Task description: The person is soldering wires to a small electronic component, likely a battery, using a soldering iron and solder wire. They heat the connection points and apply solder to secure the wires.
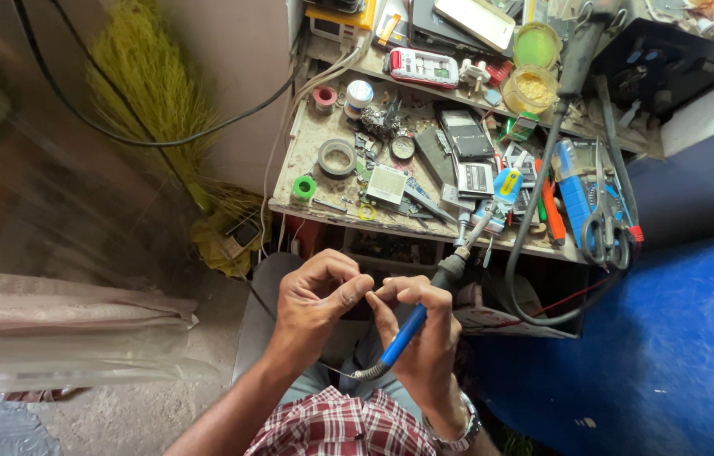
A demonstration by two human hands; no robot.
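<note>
Blue wall (695, 338) fills the right side, bare floor (121, 414) opens to the left, and the hands work in the gap just below the front edge of the cluttered surface (311, 135). Broom (150, 93) leans in the corner beyond. A black cable (534, 228) loops off the surface edge past the scissors (606, 224). Right hand (420, 325) is wrapped around a blue-handled soldering iron (408, 329), tip angled up toward the surface. Left hand (315, 295) pinches something tiny between thumb and fingertips, touching the right hand; too small to make out. Wrists run out of frame at the bottom.
</note>
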